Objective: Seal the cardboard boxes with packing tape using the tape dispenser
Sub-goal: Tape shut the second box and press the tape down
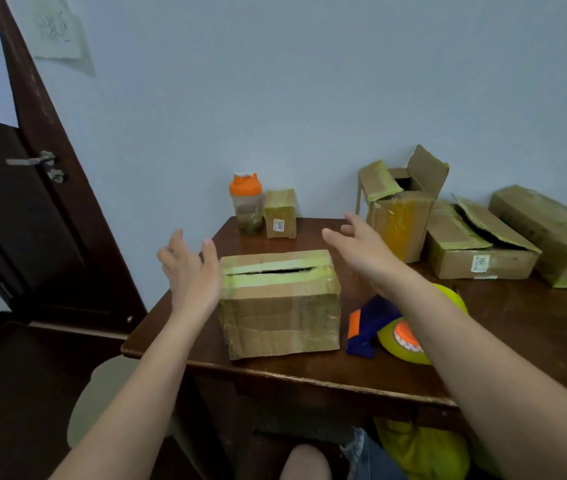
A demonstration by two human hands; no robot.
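My right forearm (pixel 448 327) covered the middle of the tape dispenser (pixel 375 323) and part of its yellow tape roll (pixel 399 344). The rightmost cardboard box (pixel 552 233) ran off the frame's right edge. Labels on 2 boxes were too small to read. I could not see inside the slit box (pixel 278 303).

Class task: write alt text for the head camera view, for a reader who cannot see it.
Two open bare hands, left hand and right hand, reach either side of a box with a slit top on a table. A tape dispenser lies right of it; open boxes stand behind.
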